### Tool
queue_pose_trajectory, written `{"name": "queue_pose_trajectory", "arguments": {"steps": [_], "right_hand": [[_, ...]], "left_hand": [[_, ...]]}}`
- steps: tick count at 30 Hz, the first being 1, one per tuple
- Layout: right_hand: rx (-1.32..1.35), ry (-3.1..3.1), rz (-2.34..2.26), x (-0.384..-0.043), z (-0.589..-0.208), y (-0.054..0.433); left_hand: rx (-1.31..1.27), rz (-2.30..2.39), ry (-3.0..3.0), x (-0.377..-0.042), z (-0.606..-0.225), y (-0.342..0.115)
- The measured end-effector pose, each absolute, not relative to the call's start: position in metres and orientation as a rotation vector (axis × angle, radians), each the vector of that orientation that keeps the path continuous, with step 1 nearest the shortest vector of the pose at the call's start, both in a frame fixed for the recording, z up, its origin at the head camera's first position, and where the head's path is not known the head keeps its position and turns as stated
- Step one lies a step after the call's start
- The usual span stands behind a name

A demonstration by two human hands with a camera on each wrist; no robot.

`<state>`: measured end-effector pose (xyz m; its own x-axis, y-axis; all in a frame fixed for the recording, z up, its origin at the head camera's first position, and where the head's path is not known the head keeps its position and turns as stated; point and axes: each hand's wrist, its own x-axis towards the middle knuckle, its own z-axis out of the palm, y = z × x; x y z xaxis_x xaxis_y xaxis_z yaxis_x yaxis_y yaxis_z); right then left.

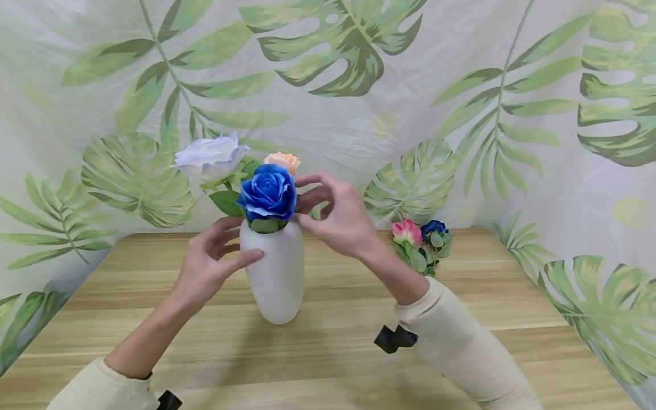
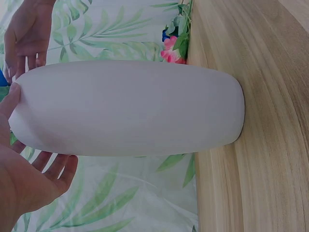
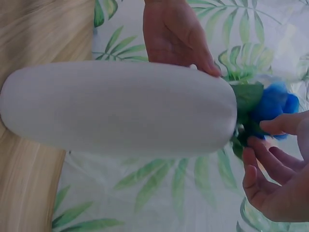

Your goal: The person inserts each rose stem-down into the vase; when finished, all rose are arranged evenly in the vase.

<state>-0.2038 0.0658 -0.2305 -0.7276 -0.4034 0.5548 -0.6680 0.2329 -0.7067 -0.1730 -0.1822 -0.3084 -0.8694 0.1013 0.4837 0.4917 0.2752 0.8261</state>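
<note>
A tall white vase (image 1: pixel 274 273) stands upright on the table. My left hand (image 1: pixel 207 265) holds its upper left side, thumb across the front and fingers around behind. In its mouth are a blue rose (image 1: pixel 267 192), a pale bluish-white rose (image 1: pixel 211 156) and a small peach rose (image 1: pixel 283 162), with green leaves (image 1: pixel 226 203) beneath. At the right of the blue bloom, my right hand (image 1: pixel 338 213) bends its thumb and fingers around the flower's base. The right wrist view has the thumb (image 3: pixel 280 124) against the bloom and fingertips at the leaves below it; the stems inside the vase are hidden.
Farther back on the right of the wooden table (image 1: pixel 353 341) lie a pink flower (image 1: pixel 407 232) and a dark blue flower (image 1: pixel 433 228) with green leaves. A leaf-patterned cloth (image 1: pixel 328 125) hangs behind the table. Small black devices (image 1: pixel 396 339) sit at both wrists.
</note>
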Motion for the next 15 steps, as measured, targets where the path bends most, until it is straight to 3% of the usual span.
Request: {"name": "queue_pose_trajectory", "arguments": {"steps": [15], "right_hand": [[0.574,-2.485,1.543,-0.227,-0.264,0.181]], "left_hand": [[-0.523,-1.616,-2.226,-0.173,-0.308,-0.181]]}}
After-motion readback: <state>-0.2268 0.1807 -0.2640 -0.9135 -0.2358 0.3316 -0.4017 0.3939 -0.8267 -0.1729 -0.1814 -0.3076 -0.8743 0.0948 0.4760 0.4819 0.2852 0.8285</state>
